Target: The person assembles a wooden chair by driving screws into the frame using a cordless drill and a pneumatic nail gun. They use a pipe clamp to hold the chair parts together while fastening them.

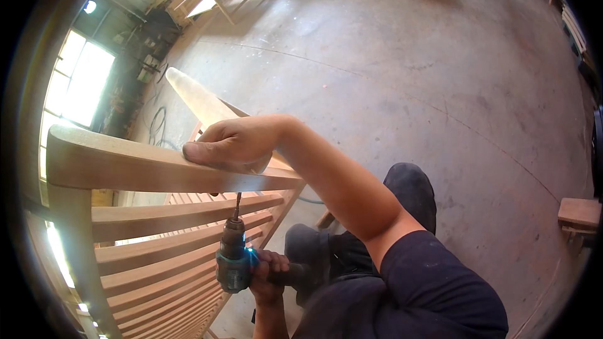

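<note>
White light fills a window (81, 81) at the far left. Near it stands a slatted pale wooden frame (72, 232), its thick top rail (125, 162) running rightward from a rounded corner, with a row of slats (169, 215) below. Beyond the rail, a dark hose (157, 127) lies looped on the floor, and farther off wooden furniture (218, 5) stands on slim legs. A tapered board (198, 97) slopes toward the far left behind the rail. Midway along, the right hand (235, 143) lies over the rail, thumb stretched along the top; its other fingers are partly hidden, so how firmly they grip cannot be told. Just below, a power drill (233, 260) points upward, its bit (237, 206) reaching the rail's underside; contact is unclear. The left hand (269, 269) wraps around the drill's handle, beside a small glowing light (250, 251). Grey concrete floor (490, 88) spreads rightward to a wooden block (579, 212) at the right edge.
</note>
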The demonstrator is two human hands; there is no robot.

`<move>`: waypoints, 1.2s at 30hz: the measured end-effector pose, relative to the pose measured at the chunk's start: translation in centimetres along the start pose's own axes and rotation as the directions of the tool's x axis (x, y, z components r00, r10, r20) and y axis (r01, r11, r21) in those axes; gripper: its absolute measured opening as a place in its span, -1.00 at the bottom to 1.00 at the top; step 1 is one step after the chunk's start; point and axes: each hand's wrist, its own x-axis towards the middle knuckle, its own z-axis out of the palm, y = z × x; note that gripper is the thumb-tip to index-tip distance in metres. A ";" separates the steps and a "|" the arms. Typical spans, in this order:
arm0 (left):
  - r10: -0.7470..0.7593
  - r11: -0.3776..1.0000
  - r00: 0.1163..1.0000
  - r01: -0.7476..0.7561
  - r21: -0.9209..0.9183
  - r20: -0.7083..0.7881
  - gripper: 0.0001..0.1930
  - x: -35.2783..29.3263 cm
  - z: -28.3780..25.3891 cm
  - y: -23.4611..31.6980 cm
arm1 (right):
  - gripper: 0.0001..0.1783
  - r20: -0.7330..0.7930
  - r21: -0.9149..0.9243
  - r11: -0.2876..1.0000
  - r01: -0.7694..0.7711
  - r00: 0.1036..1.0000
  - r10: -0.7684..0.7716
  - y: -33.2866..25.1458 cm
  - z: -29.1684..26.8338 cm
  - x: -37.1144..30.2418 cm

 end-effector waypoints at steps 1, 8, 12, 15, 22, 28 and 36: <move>-0.032 0.998 0.999 0.034 -0.044 0.036 -0.69 -0.1 0.3 0.1 | -0.09 0.012 0.009 1.000 0.011 1.000 -0.011 0.1 -0.1 0.0; -0.139 0.968 0.987 0.152 -0.201 0.074 -0.72 -0.6 3.1 0.8 | -0.13 0.005 0.104 0.993 0.052 0.999 -0.053 1.0 0.1 0.2; -0.071 0.997 0.997 0.071 -0.018 0.017 -0.72 -0.4 3.3 0.8 | -0.24 -0.013 0.157 0.987 0.011 1.000 -0.009 -0.1 0.3 -0.4; -0.066 0.997 0.998 0.066 -0.026 0.023 -0.71 -0.5 2.4 0.6 | -0.25 -0.016 0.134 0.989 0.056 0.998 -0.054 0.4 0.6 0.0; -0.113 0.973 0.991 0.125 -0.195 0.071 -0.72 -0.2 2.9 0.2 | -0.17 0.010 0.145 0.984 0.102 0.994 -0.105 1.3 0.1 0.5; -0.096 0.978 0.995 0.100 -0.182 0.030 -0.77 -0.5 3.0 0.4 | -0.30 -0.022 0.172 0.981 0.088 0.996 -0.085 0.6 0.5 0.4; -0.085 0.984 0.996 0.089 -0.152 0.035 -0.76 -0.4 2.9 0.4 | -0.10 0.014 0.084 0.994 0.070 0.997 -0.072 1.1 0.0 0.7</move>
